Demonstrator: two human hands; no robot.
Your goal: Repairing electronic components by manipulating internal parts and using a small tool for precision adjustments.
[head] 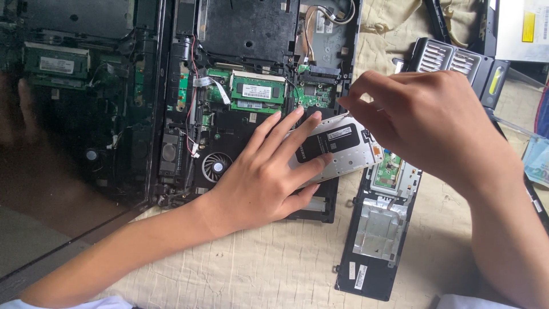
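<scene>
An opened black laptop base [246, 34] lies on a cream cloth [274, 263], with its green circuit board, memory module [257, 91] and round fan [216, 167] exposed. A silver drive with a black label [337, 143] sits tilted over the base's lower right bay. My left hand [257, 177] lies on it, fingers spread on top and thumb along its near edge. My right hand [423, 120] comes in from the right, its fingertips pinched at the drive's far upper edge. Whether they grip the edge or something small is hidden.
A black cover panel with foil lining [377, 229] lies right of the laptop. A bit holder case [452, 60] stands open behind my right hand, and a grey flat drive [523, 28] is in the top right corner. A dark reflective pane [68, 114] covers the left side.
</scene>
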